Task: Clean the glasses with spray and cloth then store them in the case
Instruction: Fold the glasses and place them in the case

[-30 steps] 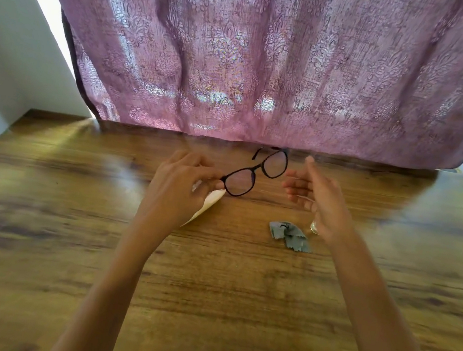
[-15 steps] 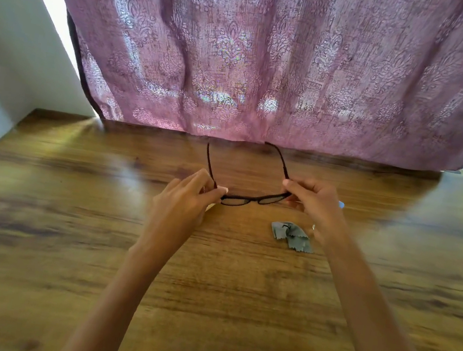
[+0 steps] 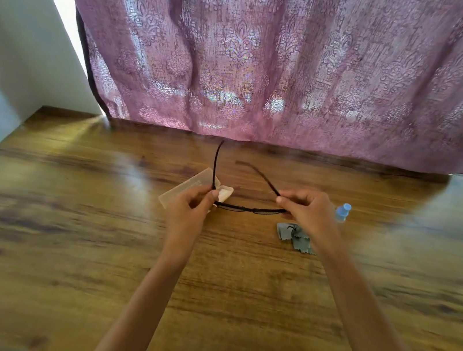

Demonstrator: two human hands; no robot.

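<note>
Black-framed glasses [image 3: 249, 208] are held level above the wooden table [image 3: 62, 239], seen edge-on, both arms unfolded and pointing away from me. My left hand [image 3: 192, 204] pinches the left hinge and my right hand [image 3: 308, 210] pinches the right hinge. A beige translucent case [image 3: 188, 188] lies open on the table behind my left hand. A crumpled grey cloth [image 3: 294, 240] lies under my right wrist. Behind my right hand only the blue cap of the spray bottle [image 3: 343, 211] shows.
A pink patterned curtain [image 3: 272, 60] hangs along the table's far edge. A white wall [image 3: 5, 63] stands at the left.
The glasses went from tilted with lenses facing me to flat and edge-on, arms opened out. My right hand took hold of the right hinge. Both hands lowered slightly, uncovering the case.
</note>
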